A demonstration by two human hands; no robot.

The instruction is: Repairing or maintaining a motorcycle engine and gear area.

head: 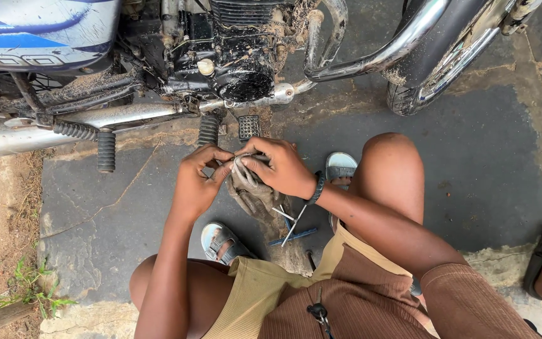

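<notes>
Head view | frame centre | left hand (194, 185) and right hand (281, 166) fingers pinched greasy rag (249, 191), steadying small part | below motorcycle engine (239, 59)

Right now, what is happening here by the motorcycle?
A person crouches on the stone floor beside a muddy motorcycle. Both hands are together over a dirty rag: the left hand and the right hand pinch a small metal part between the fingers. A few thin tools lie on the ground between the feet.
</notes>
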